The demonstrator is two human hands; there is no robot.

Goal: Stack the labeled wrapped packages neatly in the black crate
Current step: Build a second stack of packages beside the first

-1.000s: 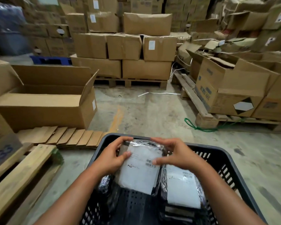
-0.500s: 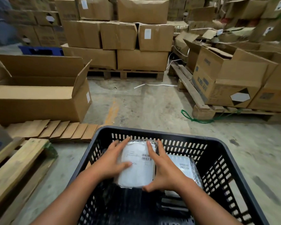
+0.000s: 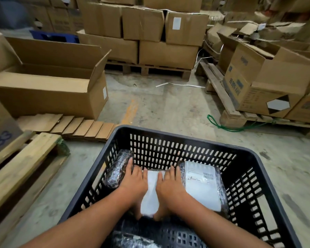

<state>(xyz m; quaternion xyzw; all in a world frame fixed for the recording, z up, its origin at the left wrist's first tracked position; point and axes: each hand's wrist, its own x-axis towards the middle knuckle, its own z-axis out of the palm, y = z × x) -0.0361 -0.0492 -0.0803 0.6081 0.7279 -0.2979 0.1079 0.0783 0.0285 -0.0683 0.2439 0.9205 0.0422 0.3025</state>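
Observation:
A black slotted crate point(image 3: 170, 135) stands on the floor right below me. Both hands are down inside it, palms pressed on a wrapped package point(image 3: 150, 192) with a white label, low against the far wall. My left hand point(image 3: 132, 183) covers its left side and my right hand point(image 3: 170, 185) its right side, thumbs tucked under its near edge. A second labeled package point(image 3: 202, 187) lies just to the right. A dark wrapped package point(image 3: 118, 169) leans at the left wall. Another wrapped package point(image 3: 132, 241) shows at the crate's near edge.
An open cardboard box point(image 3: 48, 90) and flattened cardboard strips point(image 3: 70, 126) lie left on the concrete floor. A wooden pallet point(image 3: 23, 163) sits at near left. Stacked boxes on pallets point(image 3: 150, 33) fill the back and right; a green cord point(image 3: 222, 125) trails on the floor.
Both hands lowered the labeled package from above the crate rim down to the bottom, between the two other packages, and now press flat on it.

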